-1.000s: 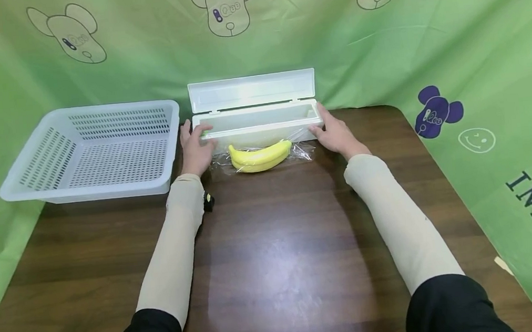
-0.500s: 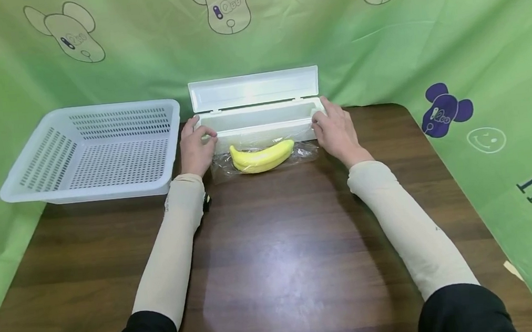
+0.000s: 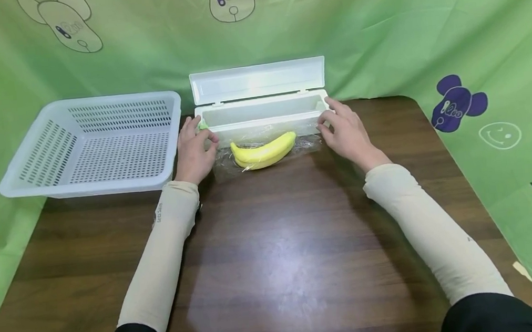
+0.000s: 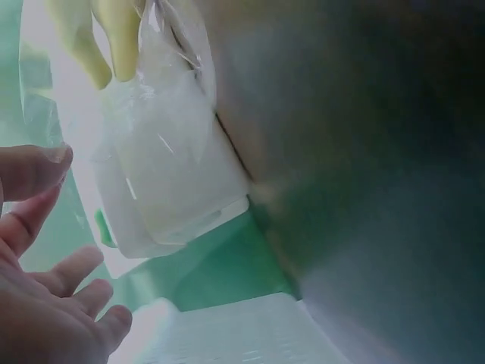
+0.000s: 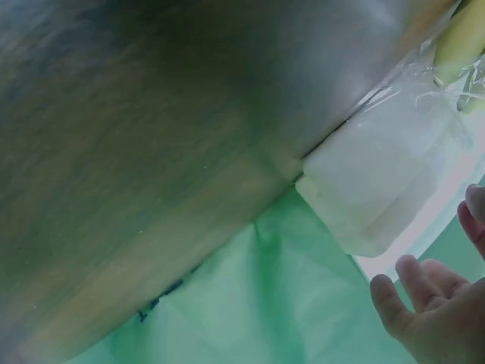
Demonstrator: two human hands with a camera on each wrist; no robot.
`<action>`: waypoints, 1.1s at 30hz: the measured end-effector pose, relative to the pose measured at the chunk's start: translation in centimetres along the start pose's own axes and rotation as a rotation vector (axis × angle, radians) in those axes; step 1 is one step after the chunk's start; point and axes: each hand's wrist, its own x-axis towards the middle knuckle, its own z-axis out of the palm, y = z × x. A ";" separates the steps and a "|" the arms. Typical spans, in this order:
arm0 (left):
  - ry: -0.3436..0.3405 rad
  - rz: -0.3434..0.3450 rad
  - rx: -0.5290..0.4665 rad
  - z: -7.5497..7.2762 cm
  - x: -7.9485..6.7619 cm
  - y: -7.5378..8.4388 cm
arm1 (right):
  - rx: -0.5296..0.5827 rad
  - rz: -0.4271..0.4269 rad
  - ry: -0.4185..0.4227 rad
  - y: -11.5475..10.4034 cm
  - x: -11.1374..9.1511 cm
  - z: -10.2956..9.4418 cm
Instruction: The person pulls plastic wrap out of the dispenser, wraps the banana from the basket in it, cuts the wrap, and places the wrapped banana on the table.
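Note:
Yellow bananas (image 3: 265, 153) lie on crinkled clear cling film (image 3: 309, 142) in front of a long white box (image 3: 267, 120). The box's hinged lid (image 3: 258, 80) stands raised at the back, and a small green piece (image 3: 203, 124) shows at its left end. By that end, my left hand (image 3: 195, 154) pinches the film between thumb and forefinger, with the other fingers spread. At the opposite end, my right hand (image 3: 350, 135) brings thumb and forefinger together in the same way. The film's edge is hard to make out there.
A pale blue perforated basket (image 3: 155, 183) stands left of the box on the dark wooden table (image 3: 273, 249). Behind the table hangs a green printed cloth (image 3: 369, 41), close to the raised lid.
Both hands have gone from resting at the box's ends to pinching with thumb and forefinger. The right hand has shifted slightly outward. The head view has tilted a little downward.

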 end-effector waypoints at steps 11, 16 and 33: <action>0.049 0.212 0.062 -0.6 -1.2 0.9 | -0.028 -0.058 0.016 -0.2 -1.1 -0.4; 0.037 0.297 0.084 -1.2 -2.5 2.0 | -0.018 -0.096 0.040 -0.3 -2.4 -0.8; 0.011 0.549 0.102 -1.7 -8.6 4.4 | 0.072 -0.127 0.051 -0.6 -8.1 -2.2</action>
